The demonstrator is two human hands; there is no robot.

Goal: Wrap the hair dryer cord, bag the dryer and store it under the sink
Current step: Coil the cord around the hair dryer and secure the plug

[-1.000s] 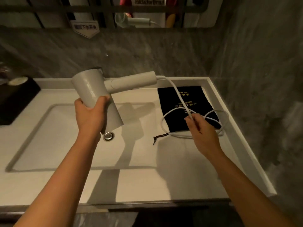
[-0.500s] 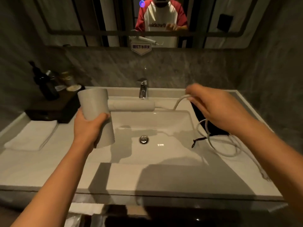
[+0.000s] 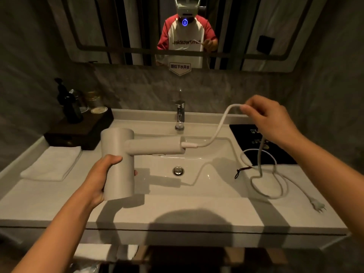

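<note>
Though dim: white counter [image 3: 197, 213], grey walls [image 3: 325, 95].

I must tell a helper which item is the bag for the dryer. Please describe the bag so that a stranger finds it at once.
Start at the white sink basin and go to the counter on its right side. There the bag lies flat, partly under the right hand and loops of white cord. It is the only black thing there, with gold print and a dark drawstring.

A small sign [image 3: 180, 67] under the mirror [image 3: 256, 26] reads "提拉下水开关". Gold print on the black bag [image 3: 254, 138] is too small to read.
</note>
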